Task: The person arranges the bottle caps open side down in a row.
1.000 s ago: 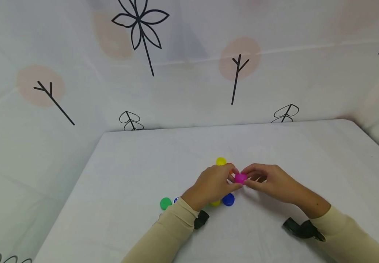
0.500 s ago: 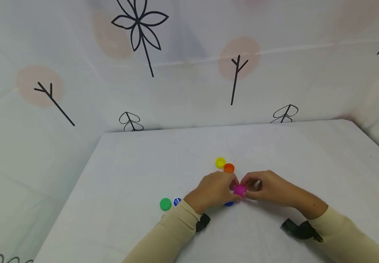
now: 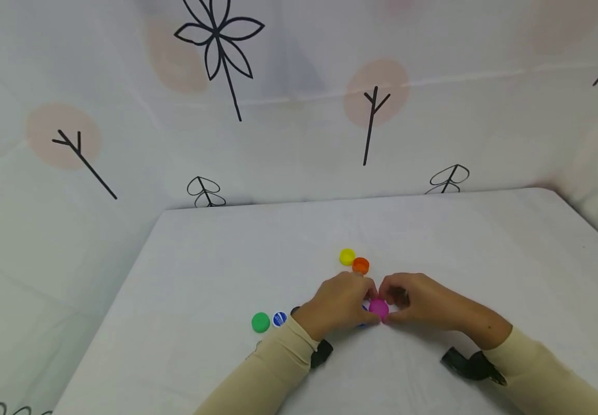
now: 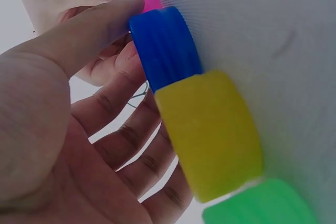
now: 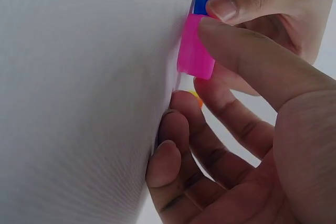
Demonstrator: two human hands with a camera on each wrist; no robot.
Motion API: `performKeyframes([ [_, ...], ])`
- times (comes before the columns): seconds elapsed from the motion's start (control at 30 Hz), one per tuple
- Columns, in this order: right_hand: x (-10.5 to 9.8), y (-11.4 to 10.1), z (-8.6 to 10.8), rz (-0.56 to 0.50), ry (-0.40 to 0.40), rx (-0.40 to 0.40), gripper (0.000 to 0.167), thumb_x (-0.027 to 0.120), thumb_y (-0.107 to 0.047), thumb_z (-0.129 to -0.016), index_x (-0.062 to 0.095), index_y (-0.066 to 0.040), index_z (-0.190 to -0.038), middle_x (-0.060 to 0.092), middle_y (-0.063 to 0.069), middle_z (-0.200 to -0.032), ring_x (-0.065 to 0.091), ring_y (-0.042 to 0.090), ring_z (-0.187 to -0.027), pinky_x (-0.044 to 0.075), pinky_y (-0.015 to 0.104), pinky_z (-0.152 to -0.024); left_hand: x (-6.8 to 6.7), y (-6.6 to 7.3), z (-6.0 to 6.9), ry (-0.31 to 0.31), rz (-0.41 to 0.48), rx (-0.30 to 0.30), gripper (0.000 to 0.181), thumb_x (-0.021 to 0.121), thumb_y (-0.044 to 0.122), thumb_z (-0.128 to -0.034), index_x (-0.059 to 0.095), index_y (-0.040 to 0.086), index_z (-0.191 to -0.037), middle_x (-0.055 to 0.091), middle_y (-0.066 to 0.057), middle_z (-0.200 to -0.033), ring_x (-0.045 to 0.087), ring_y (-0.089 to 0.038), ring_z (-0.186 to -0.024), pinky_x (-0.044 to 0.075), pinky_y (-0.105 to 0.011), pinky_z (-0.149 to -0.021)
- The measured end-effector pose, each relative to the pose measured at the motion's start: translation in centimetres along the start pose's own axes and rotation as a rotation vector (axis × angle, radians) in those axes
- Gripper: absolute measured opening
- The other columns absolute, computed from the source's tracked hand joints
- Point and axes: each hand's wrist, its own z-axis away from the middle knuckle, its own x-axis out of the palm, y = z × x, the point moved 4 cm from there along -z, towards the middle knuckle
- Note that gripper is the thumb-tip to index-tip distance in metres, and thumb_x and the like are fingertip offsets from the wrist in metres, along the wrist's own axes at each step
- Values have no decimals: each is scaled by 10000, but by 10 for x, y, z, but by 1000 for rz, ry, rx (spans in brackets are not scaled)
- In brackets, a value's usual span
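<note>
A pink bottle cap point(image 3: 379, 310) lies flat on the white tabletop. My right hand point(image 3: 425, 301) pinches it between thumb and index finger, with the other fingers curled beneath in the right wrist view. From the other side my left hand point(image 3: 336, 304) holds the same cap by thumb and index fingertips, right where it meets a blue cap point(image 4: 165, 48). Beyond the blue cap, a yellow cap point(image 4: 210, 135) and a light green cap point(image 4: 257, 205) continue the row, touching or nearly so. In the head view my left hand hides most of this row.
Farther back, an orange cap point(image 3: 360, 266) touches another yellow cap point(image 3: 347, 257). Left of my left wrist lie a green cap point(image 3: 260, 323), a blue-and-white cap point(image 3: 279, 319) and a partly hidden dark cap point(image 3: 294, 310). A patterned cloth point(image 3: 288, 144) hangs behind the table point(image 3: 215, 248).
Both hands have brought the pink cap toward me, down to the right end of the row beside the blue cap. The orange cap behind is now uncovered.
</note>
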Motion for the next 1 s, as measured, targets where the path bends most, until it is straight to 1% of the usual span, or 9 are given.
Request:
performKeyframes([
  [0.1, -1, -1, 0, 9, 9, -3, 265, 850, -217, -786, 654, -183, -963, 568, -52, -810, 533, 91, -790, 482, 199, -663, -1, 0, 0, 7, -8, -1, 299, 830, 380, -817, 712, 205, -1030, 563, 131, -781, 501, -35, -768, 414, -160, -619],
  [0.23, -2, -2, 0, 12, -5, 4, 273, 846, -218, -788, 656, -178, -979, 570, -54, -823, 533, 91, -803, 488, 204, -676, -2, 0, 2, -13, 24, -2, 333, 832, 392, -812, 719, 202, -1061, 592, 128, -805, 513, -27, -770, 429, -150, -632],
  [0.37, -6, -3, 3, 27, -29, 35, 332, 836, -263, -801, 651, -167, -1059, 585, -54, -870, 538, 91, -834, 502, 208, -703, -6, -4, 3, -12, 52, -21, 345, 765, 435, -867, 716, 223, -1134, 671, 130, -935, 573, -25, -841, 480, -167, -711],
  [0.43, -10, -4, 4, 47, -12, 49, 361, 818, -267, -822, 644, -150, -1115, 600, -55, -892, 550, 90, -842, 513, 210, -706, -10, -5, 3, 17, 58, -34, 328, 705, 432, -917, 701, 237, -1180, 693, 121, -1014, 606, -38, -904, 504, -192, -759],
  [0.53, -18, -5, 2, 79, 52, 74, 366, 774, -248, -869, 640, -108, -1179, 629, -50, -896, 576, 94, -828, 525, 212, -680, -16, -8, 1, 79, 68, -64, 325, 641, 404, -967, 666, 249, -1251, 702, 109, -1107, 631, -68, -1004, 527, -228, -818],
  [0.63, -23, -5, -5, 121, 119, 104, 368, 738, -229, -901, 637, -76, -1221, 652, -40, -893, 593, 99, -819, 526, 214, -670, -18, -12, 1, 130, 53, -108, 383, 620, 419, -977, 625, 239, -1315, 692, 94, -1193, 632, -108, -1091, 540, -269, -878],
  [0.7, -25, -4, -11, 142, 141, 133, 382, 725, -225, -912, 630, -68, -1247, 658, -28, -893, 593, 107, -812, 525, 216, -664, -18, -15, 0, 141, 36, -137, 422, 618, 431, -976, 605, 226, -1345, 678, 73, -1232, 625, -129, -1110, 545, -296, -903],
  [0.8, -25, -1, -19, 141, 138, 160, 404, 710, -215, -924, 612, -62, -1285, 662, -3, -902, 594, 121, -798, 525, 223, -661, -18, -18, 0, 129, 10, -167, 469, 618, 445, -972, 587, 204, -1374, 653, 32, -1271, 617, -147, -1106, 548, -323, -927],
  [1.0, -19, 4, -32, 77, 86, 145, 469, 695, -202, -935, 563, -40, -1355, 655, 30, -931, 574, 135, -759, 525, 237, -650, -14, -21, 0, 85, 8, -210, 507, 621, 461, -964, 567, 208, -1401, 612, -8, -1324, 593, -172, -1096, 540, -360, -941],
])
